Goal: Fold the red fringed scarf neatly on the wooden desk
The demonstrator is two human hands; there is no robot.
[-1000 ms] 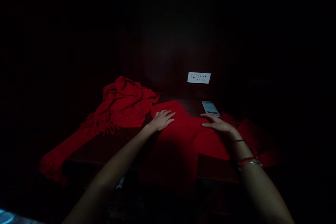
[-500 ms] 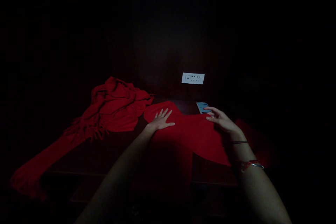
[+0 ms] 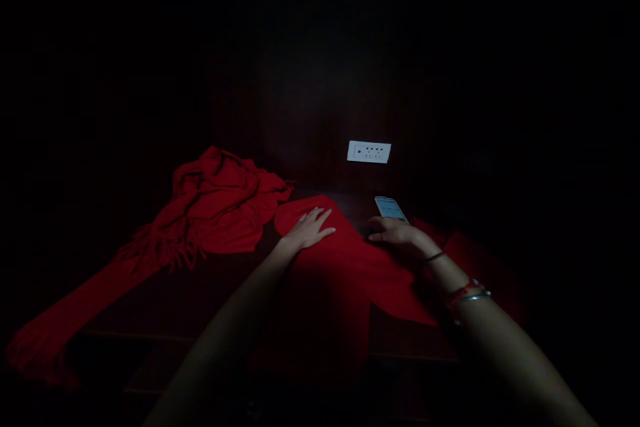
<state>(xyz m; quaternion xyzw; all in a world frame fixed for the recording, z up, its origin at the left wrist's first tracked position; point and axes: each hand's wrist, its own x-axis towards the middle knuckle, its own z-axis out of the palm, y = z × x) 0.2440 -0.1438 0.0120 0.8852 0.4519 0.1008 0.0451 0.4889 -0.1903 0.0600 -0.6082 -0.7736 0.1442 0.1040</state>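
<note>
My left hand (image 3: 307, 230) lies flat with spread fingers on a red cloth (image 3: 345, 257) laid out on the dark table. A ring shows on one of its fingers. My right hand (image 3: 395, 232) is at the far edge of this cloth, just in front of a phone (image 3: 391, 208) with a lit screen. Thumb and fingers of that hand point left and stand a little apart, with nothing visible between them. Part of the cloth hangs over the front edge of the table, in shadow. Left of it, a red fringed scarf (image 3: 220, 197) is heaped up.
A white socket plate (image 3: 369, 152) is set in the dark wall behind the table. One fringed end (image 3: 55, 347) of the scarf hangs over the table's front edge (image 3: 145, 335). More red fabric (image 3: 473, 260) lies dimly lit at the right.
My right hand has moved left and slightly down, uncovering more of the phone. The cloth's far edge beside it has come nearer to me. My left hand has stayed nearly in place.
</note>
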